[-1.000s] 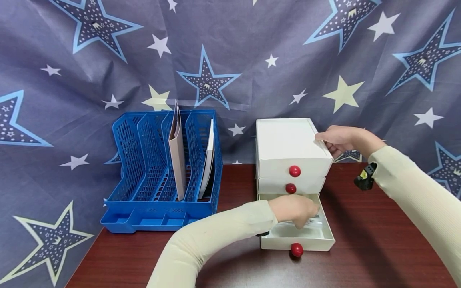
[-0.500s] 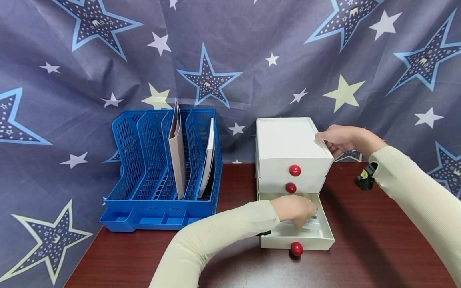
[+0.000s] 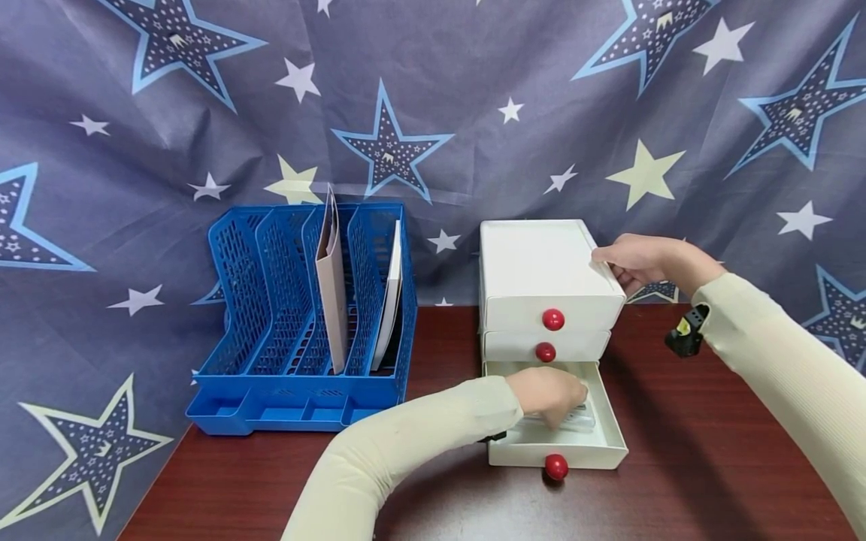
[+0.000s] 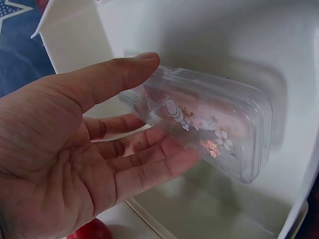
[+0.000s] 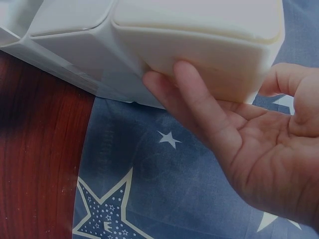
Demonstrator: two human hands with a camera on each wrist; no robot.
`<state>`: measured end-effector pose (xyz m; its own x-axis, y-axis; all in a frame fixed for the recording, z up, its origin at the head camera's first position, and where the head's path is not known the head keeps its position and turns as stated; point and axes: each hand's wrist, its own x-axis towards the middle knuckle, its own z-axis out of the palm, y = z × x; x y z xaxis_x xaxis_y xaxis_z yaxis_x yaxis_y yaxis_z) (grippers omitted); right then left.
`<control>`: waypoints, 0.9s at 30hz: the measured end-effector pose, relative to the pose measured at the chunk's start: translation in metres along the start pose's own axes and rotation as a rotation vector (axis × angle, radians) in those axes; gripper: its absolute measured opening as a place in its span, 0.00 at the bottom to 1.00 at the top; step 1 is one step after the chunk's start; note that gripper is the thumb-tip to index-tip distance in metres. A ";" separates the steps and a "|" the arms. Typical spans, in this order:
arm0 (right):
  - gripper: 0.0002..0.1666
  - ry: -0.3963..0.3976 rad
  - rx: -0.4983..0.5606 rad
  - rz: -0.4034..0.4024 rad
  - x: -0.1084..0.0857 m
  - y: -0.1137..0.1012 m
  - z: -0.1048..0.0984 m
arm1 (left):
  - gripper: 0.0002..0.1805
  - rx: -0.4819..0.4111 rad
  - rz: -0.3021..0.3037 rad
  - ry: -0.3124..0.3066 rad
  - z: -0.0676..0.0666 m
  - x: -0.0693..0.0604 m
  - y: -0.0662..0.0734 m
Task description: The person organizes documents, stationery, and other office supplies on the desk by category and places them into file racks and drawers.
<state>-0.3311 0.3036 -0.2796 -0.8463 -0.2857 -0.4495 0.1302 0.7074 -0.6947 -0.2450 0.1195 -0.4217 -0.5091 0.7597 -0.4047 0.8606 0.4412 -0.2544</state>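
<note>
My left hand point(image 3: 546, 392) reaches into the pulled-out bottom drawer point(image 3: 528, 455) of a white drawer cabinet point(image 3: 537, 259). It holds a clear plastic case point(image 4: 214, 117) by one end, thumb along the upper edge and fingers underneath. Flowers are printed on the case, and something pinkish shows through it. In the head view the hand covers much of the case. My right hand point(image 3: 636, 261) holds the cabinet's upper right edge. In the right wrist view its fingers point(image 5: 197, 94) press the side wall, while the thumb goes over toward the top.
To the left, a blue file rack point(image 3: 271, 300) stands on the dark red table point(image 3: 446, 338). A beige folder point(image 3: 331, 300) and a white booklet point(image 3: 389, 308) stand upright in its slots. A star-patterned cloth point(image 3: 440, 90) hangs behind. Red knobs point(image 3: 553, 319) stick out from the drawers.
My left hand and the clear case have shifted slightly left inside the drawer. The right hand stays at the cabinet's edge.
</note>
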 end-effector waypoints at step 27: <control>0.35 0.009 0.006 0.001 0.000 0.001 0.001 | 0.11 -0.043 -0.057 -0.024 0.002 0.008 0.001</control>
<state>-0.3307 0.3041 -0.2808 -0.8509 -0.2792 -0.4451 0.1343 0.7035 -0.6979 -0.2483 0.1247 -0.4265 -0.5570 0.7215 -0.4114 0.8298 0.5038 -0.2400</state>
